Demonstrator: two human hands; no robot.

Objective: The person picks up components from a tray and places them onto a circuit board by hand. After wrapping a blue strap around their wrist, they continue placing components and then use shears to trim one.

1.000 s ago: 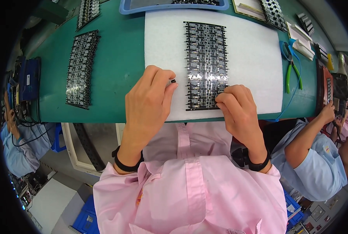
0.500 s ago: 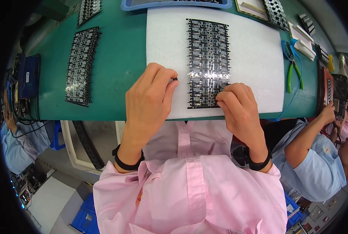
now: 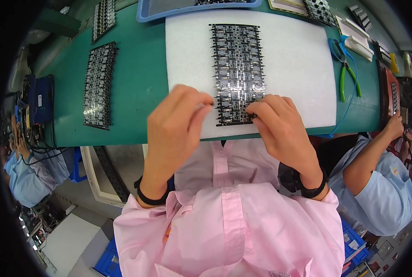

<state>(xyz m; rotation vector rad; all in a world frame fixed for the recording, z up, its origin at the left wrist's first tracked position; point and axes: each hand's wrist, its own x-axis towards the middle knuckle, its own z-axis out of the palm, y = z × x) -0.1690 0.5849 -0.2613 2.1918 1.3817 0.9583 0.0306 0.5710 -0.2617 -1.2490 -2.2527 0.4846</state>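
Note:
A long black circuit-board panel (image 3: 237, 64), made of repeated small boards, lies on a white foam sheet (image 3: 298, 69). Beside its lower left edge is my left hand (image 3: 174, 117), blurred by motion, with thumb and forefinger pinched on a small black part (image 3: 212, 103). My right hand (image 3: 282, 127) rests over the panel's lower right corner, fingers bent and pressed together. Something dark shows at its fingertips, too small and covered to name.
Another panel stack (image 3: 99, 85) lies left on the green table mat (image 3: 139, 83). A blue tray (image 3: 169, 15) stands at the back. Right are green-handled pliers (image 3: 343, 83) and a blue cord (image 3: 355, 78). Co-workers in blue sit on both sides, one arm (image 3: 370, 150) near at right.
My left hand has come closer to the panel's left edge, with the small black part at its fingertips. The right hand stays at the panel's lower right. The whole view has shifted slightly.

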